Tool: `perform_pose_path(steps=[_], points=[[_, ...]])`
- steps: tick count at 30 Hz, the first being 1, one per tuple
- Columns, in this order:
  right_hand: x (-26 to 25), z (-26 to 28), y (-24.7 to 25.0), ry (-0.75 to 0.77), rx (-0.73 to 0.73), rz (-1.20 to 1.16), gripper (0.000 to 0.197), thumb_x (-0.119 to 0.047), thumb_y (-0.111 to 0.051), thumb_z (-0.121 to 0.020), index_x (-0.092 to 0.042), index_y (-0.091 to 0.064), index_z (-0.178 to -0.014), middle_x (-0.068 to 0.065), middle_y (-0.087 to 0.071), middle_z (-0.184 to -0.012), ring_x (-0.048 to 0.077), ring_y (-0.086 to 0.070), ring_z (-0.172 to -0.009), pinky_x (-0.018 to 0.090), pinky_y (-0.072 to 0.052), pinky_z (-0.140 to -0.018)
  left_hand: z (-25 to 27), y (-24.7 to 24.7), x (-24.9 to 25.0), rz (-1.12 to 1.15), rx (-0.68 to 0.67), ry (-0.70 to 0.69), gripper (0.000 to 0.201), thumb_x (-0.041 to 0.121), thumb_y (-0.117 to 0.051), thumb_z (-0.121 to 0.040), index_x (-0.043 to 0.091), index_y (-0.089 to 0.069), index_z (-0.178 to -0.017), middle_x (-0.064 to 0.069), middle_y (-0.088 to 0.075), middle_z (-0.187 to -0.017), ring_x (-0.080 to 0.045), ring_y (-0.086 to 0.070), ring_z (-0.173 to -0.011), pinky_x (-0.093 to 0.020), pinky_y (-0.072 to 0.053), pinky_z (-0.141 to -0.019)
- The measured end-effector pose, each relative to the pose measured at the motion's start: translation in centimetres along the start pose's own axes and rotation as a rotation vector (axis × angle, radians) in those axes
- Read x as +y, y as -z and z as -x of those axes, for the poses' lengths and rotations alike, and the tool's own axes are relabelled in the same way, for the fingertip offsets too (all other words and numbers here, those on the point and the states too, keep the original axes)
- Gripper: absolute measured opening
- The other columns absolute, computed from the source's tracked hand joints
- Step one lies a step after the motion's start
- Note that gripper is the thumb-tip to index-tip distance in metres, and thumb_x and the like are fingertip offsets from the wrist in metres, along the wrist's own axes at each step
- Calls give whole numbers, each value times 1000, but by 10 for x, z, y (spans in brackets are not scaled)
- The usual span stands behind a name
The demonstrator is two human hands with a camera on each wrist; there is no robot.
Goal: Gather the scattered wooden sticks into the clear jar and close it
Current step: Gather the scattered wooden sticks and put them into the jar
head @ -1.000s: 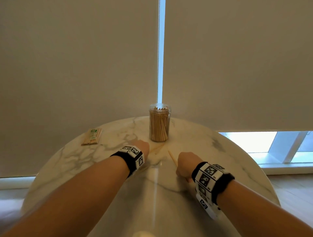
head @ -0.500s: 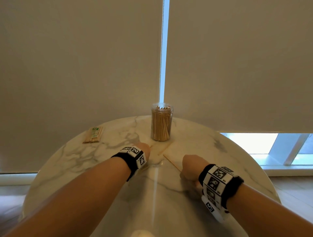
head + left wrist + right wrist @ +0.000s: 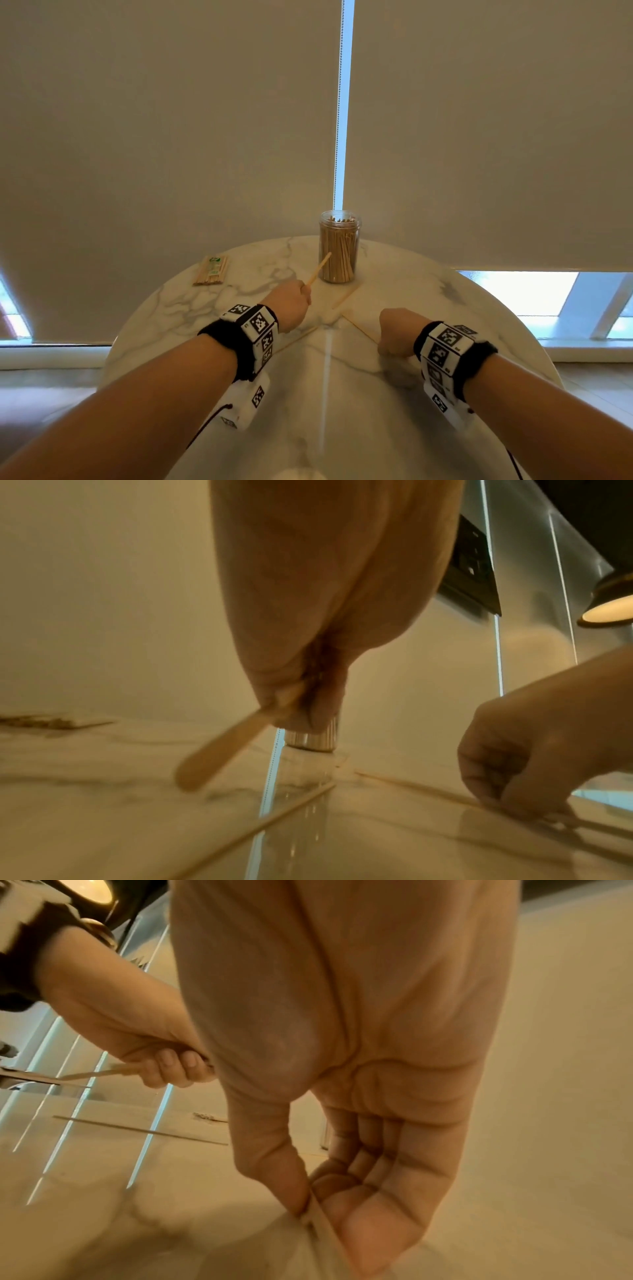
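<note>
Round marble table (image 3: 178,308), clear jar (image 3: 339,246) at its far edge, open-topped and packed with upright sticks, packet of sticks (image 3: 211,270) left of the jar, left hand (image 3: 291,303) clenched round one raised stick (image 3: 318,269) beside the jar, right hand (image 3: 397,330) pinching a flat stick (image 3: 359,325), two more sticks (image 3: 346,296) loose before the jar

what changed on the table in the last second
The left hand has lifted off the marble table gripping a wooden stick, its free end now raised toward the clear jar. The right hand drew back slightly and pinches another stick lying on the tabletop. The jar, the packet of sticks and the loose stick near the jar stayed put.
</note>
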State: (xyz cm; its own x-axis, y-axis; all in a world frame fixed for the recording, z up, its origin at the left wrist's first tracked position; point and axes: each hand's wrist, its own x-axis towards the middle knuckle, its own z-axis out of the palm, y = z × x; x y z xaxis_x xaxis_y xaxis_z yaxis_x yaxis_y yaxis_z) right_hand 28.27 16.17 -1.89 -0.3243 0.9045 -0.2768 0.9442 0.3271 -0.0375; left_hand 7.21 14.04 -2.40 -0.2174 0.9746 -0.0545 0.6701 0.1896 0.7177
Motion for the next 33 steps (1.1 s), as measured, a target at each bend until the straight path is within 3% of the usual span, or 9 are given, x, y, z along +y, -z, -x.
perform_pose_path(steps=[4,6,8,11,16,21,26,29,33], points=[[0,9,4,-9,-19,-49,24,-28,-64,-92,-9,-61,-106,9,-66,-109,23,-60,-91,29,-48,-73,17,-6,-1,118,-20,17,23,15,-39,-102,12,-60,-93,-14,-58,-95,-17,-51,-74,-28,-42,-68],[3,12,10,22,16,-164,19,-28,-65,-89,-10,-62,-84,8,-69,-91,20,-61,-77,29,-51,-71,24,-10,0,248,34,58,23,27,-42,-100,11,-58,-94,-20,-61,-101,-31,-60,-81,-40,-45,-76],[3,15,17,73,57,-352,21,-26,-65,-88,-6,-69,-84,8,-73,-79,17,-65,-68,31,-56,-75,30,-13,2,316,79,85,57,58,-45,-94,6,-58,-113,-24,-64,-115,-39,-64,-98,-44,-52,-84],[-10,24,26,207,102,-550,13,-21,-64,-88,-8,-70,-88,5,-73,-76,13,-69,-66,30,-60,-76,34,-18,14,457,34,65,92,88,-44,-72,7,-58,-113,-11,-62,-78,-19,-50,-60,-29,-43,-55],[-33,30,26,326,110,-655,9,-12,-65,-88,-11,-68,-96,9,-73,-91,18,-71,-77,32,-63,-76,31,-9,33,489,198,-71,42,46,-33,-104,18,-57,-83,-3,-61,-78,-18,-49,-64,-36,-43,-67],[-35,25,41,356,301,-863,8,-10,-69,-87,-9,-66,-94,7,-73,-87,20,-71,-79,36,-62,-78,43,9,24,491,114,-80,36,37,-28,-108,12,-52,-99,-6,-76,-90,-21,-68,-79,-32,-51,-65],[-59,7,51,419,318,-1146,8,-5,-71,-87,-1,-67,-93,11,-73,-80,15,-69,-70,27,-59,-68,55,2,22,607,5,-108,37,31,-28,-109,6,-55,-107,-9,-62,-73,-17,-57,-56,-27,-51,-56],[-64,-15,52,360,246,-1127,18,-18,-68,-93,-2,-70,-101,10,-75,-92,14,-68,-75,28,-58,-72,47,21,8,478,150,-35,41,42,-31,-106,13,-59,-97,-1,-51,-72,-15,-46,-58,-31,-45,-58],[-53,-61,41,104,187,-594,28,-17,-50,-100,-5,-68,-118,13,-69,-116,26,-66,-102,36,-56,-90,36,46,-17,-235,112,-90,49,57,-45,-98,12,-63,-97,-6,-67,-93,-23,-60,-85,-33,-45,-75]])
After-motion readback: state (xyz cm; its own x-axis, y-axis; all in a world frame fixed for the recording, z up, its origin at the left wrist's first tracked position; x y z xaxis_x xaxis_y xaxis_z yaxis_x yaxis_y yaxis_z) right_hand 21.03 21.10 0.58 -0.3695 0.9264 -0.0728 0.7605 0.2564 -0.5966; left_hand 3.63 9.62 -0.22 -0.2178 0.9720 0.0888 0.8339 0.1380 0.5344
